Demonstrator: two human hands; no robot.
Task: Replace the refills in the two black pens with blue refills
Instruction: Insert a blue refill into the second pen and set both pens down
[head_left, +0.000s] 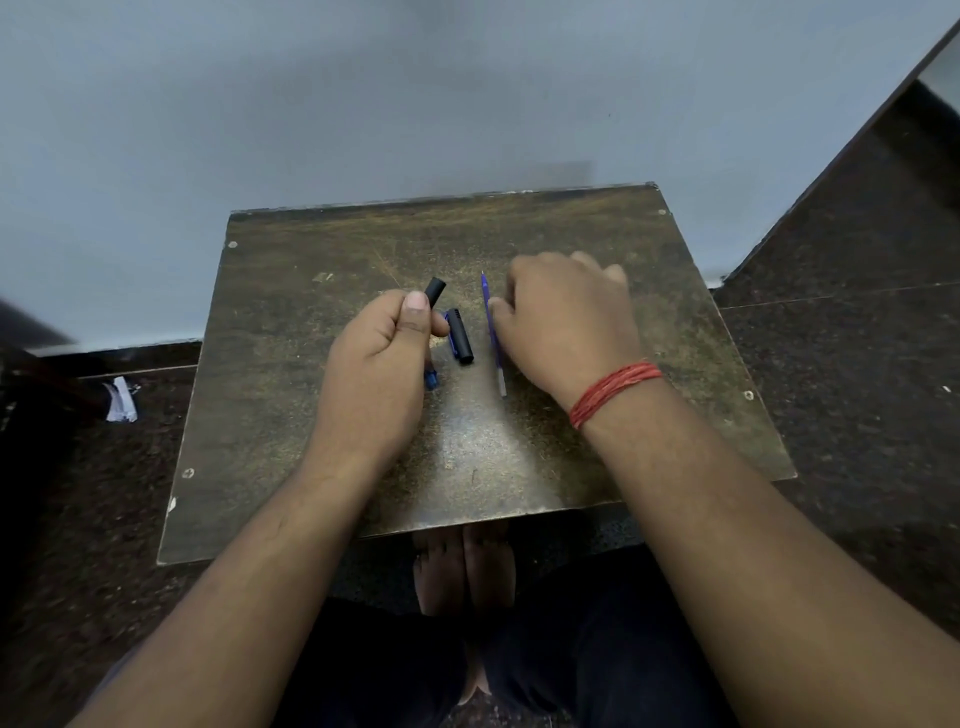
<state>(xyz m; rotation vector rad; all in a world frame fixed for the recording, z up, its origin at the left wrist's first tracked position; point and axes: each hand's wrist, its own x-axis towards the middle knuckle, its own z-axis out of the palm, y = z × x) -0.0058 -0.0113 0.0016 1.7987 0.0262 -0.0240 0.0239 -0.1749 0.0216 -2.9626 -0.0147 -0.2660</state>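
Observation:
My left hand grips a black pen barrel; its black end sticks out above my thumb and a blue end shows below the fist. A black pen cap with a blue clip lies on the small wooden table just right of that hand. A blue refill lies lengthwise beside the cap, its grey tip toward me. My right hand rests palm down over the table with its thumb touching the refill. What lies under that hand is hidden.
The table stands against a pale blue wall. Dark speckled floor surrounds it, with a crumpled white paper at the left. My bare feet show under the table's near edge. A red thread band circles my right wrist.

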